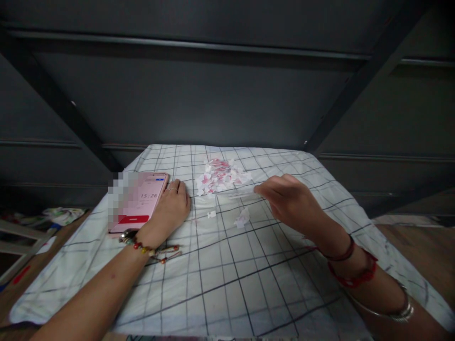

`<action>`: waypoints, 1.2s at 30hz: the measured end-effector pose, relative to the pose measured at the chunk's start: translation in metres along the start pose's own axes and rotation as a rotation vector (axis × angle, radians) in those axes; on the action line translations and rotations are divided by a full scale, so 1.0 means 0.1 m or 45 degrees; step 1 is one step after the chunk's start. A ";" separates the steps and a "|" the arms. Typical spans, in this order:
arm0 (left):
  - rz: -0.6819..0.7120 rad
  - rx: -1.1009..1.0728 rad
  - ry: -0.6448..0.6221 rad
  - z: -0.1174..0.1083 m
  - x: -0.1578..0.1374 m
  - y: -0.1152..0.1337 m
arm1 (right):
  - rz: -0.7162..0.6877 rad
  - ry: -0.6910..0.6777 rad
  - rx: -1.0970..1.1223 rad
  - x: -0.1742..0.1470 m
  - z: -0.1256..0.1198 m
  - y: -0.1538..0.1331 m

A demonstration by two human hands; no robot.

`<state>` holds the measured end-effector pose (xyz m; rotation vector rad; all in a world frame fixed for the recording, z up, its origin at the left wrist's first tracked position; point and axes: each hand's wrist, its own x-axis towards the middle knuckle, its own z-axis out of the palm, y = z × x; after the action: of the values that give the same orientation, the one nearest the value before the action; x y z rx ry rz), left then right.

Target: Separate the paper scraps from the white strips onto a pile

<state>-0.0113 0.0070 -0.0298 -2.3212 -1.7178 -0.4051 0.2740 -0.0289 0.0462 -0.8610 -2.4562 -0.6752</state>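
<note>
My left hand lies on the cloth against the right edge of a pink phone, its fingers resting loosely downward and holding nothing. On the right, my right hand is closed in a pinch at the upper right corner of what looks like a clear plastic bag. The bag's outline is faint against the cloth. A small white paper scrap and a larger crumpled one show in its area. Just beyond sits a heap of torn white and pink paper pieces.
A white cloth with a dark grid covers the table. Dark grey panels rise right behind its far edge. At the left stands a white chair or rack on the wooden floor, with a crumpled cloth behind it.
</note>
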 end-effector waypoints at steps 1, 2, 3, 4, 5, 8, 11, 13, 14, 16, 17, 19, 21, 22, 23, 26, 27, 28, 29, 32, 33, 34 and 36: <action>-0.002 -0.005 -0.002 0.00 0.00 0.00 | 0.010 0.008 -0.010 0.00 0.00 0.01; -0.006 -0.010 -0.002 0.00 0.00 0.01 | 0.017 0.020 -0.016 0.00 -0.01 0.01; -0.011 -0.015 -0.002 0.00 0.00 0.01 | 0.023 0.032 -0.019 0.00 -0.01 0.01; -0.015 -0.020 0.000 0.00 0.00 0.01 | 0.029 0.035 -0.020 0.00 0.00 0.00; -0.018 -0.026 0.002 0.00 0.00 0.01 | 0.034 0.032 -0.016 0.01 0.00 -0.01; -0.027 -0.041 0.010 0.01 0.00 0.01 | 0.013 0.000 0.036 0.01 -0.01 -0.02; -0.025 -0.022 0.007 0.02 0.00 0.00 | -0.024 -0.013 0.154 -0.03 -0.05 0.03; -0.019 0.003 -0.003 0.02 0.00 0.00 | -0.011 0.007 0.219 -0.06 -0.09 0.09; -0.015 0.015 -0.006 0.02 0.00 0.00 | 0.005 0.027 0.235 -0.07 -0.10 0.11; -0.007 0.031 -0.005 0.02 0.00 0.00 | 0.042 0.087 0.217 -0.07 -0.09 0.11; -0.002 0.040 -0.004 0.02 0.00 0.00 | 0.053 0.111 0.190 -0.06 -0.07 0.09; 0.007 0.050 -0.007 0.02 -0.01 0.00 | 0.057 0.100 0.136 -0.02 -0.03 0.05; 0.013 0.050 -0.025 0.02 0.00 0.00 | 0.030 0.026 0.111 0.00 0.01 0.01; 0.011 0.049 -0.034 0.02 0.00 -0.01 | 0.014 -0.005 0.121 0.01 0.02 0.00; 0.005 0.046 -0.040 0.02 0.00 -0.01 | 0.003 -0.019 0.142 0.00 0.02 0.00; -0.013 0.030 -0.038 0.02 0.00 0.00 | 0.010 0.045 0.226 -0.03 -0.02 0.05; -0.016 0.019 -0.036 0.02 0.00 0.00 | 0.017 0.075 0.245 -0.04 -0.04 0.06; -0.019 0.003 -0.036 0.02 -0.01 0.00 | 0.022 0.101 0.259 -0.05 -0.05 0.07; -0.022 -0.016 -0.037 0.02 -0.01 0.00 | 0.022 0.121 0.269 -0.05 -0.05 0.06; -0.015 -0.058 -0.033 0.02 -0.01 -0.01 | -0.003 0.110 0.306 -0.03 -0.04 0.01; -0.005 -0.058 -0.029 0.03 -0.01 -0.02 | -0.013 0.086 0.323 -0.03 -0.03 0.00; 0.004 -0.049 -0.025 0.03 -0.01 -0.02 | -0.015 0.058 0.339 -0.02 -0.03 0.00; 0.018 -0.026 -0.012 0.03 -0.01 -0.02 | 0.005 0.015 0.371 -0.04 -0.04 0.05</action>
<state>-0.0136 0.0077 -0.0332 -2.3514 -1.7087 -0.4118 0.2814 -0.0299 0.0489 -0.7443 -2.4603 -0.3073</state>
